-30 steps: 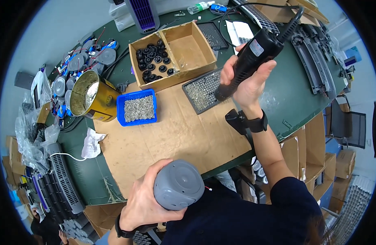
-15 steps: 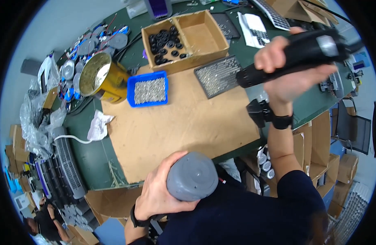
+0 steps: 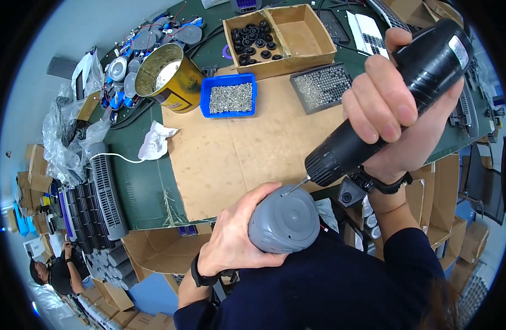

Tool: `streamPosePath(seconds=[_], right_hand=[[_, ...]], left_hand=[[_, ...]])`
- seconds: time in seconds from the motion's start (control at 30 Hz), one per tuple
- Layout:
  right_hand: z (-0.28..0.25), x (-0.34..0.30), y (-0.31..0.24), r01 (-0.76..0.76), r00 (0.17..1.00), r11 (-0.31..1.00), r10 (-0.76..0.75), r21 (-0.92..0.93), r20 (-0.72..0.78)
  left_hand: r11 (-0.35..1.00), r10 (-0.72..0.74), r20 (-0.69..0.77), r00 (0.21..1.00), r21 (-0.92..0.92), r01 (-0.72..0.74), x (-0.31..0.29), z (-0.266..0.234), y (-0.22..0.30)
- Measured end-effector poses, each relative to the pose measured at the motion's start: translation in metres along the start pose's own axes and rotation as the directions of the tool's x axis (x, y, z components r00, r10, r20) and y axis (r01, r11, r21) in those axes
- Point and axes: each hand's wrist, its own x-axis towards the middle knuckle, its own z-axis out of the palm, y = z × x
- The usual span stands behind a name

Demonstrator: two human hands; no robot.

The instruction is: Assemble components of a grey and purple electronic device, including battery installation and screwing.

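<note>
My left hand (image 3: 234,234) is closed round the side of a grey rounded plastic housing (image 3: 291,220), held near my body at the table's front edge. A black electric screwdriver (image 3: 390,104) is gripped in my right hand (image 3: 396,110), tilted down to the left. Its thin bit (image 3: 296,186) meets the upper rim of the housing; whether a screw sits at the tip is too small to tell. Beyond my hands, a blue tray (image 3: 229,113) of small silver screws and a dark perforated plate (image 3: 324,104) with screws on it lie on the cardboard sheet (image 3: 236,159).
A divided cardboard box (image 3: 297,63) with black round parts stands at the back. Left of the blue tray is a yellow tin (image 3: 190,91), near crumpled paper (image 3: 157,140). Wired grey parts (image 3: 148,41) pile up at the back left. Another person (image 3: 63,269) is far left.
My right hand has brought the electric screwdriver down and left, onto the housing's rim. The housing has shifted slightly right and up in view. The whole view has also shifted.
</note>
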Motion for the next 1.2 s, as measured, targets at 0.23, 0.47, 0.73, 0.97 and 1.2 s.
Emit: streamPosePath(seconds=[0.23, 0.47, 0.73, 0.97, 1.2], right_hand=[[0.026, 0.001, -0.001, -0.112, 0.984, 0.99, 0.098, -0.089, -0.151], [0.005, -0.003, 0.01, -0.019, 1.0, 0.999, 0.02, -0.032, 0.016], [-0.004, -0.005, 0.016, -0.034, 0.999, 0.992, 0.031, 0.119, 0.023], [-0.025, 0.003, -0.007, 0.153, 0.988, 0.986, -0.154, -0.065, -0.022], [-0.105, -0.002, -0.005, -0.039, 0.828, 0.679, -0.389, -0.733, -0.405]], left_hand=[[1.0, 0.013, 0.002, 1.0, 0.022, -0.013, -0.001, -0.002, 0.002], [1.0, 0.02, 0.018, 1.0, 0.007, -0.021, 0.0, -0.001, 0.002], [1.0, 0.03, 0.015, 0.999, -0.011, -0.03, 0.006, 0.003, 0.0], [0.998, -0.002, 0.031, 1.0, 0.068, 0.0, 0.01, 0.0, 0.008], [0.995, -0.073, 0.022, 0.997, 0.072, 0.072, 0.014, 0.004, 0.005]])
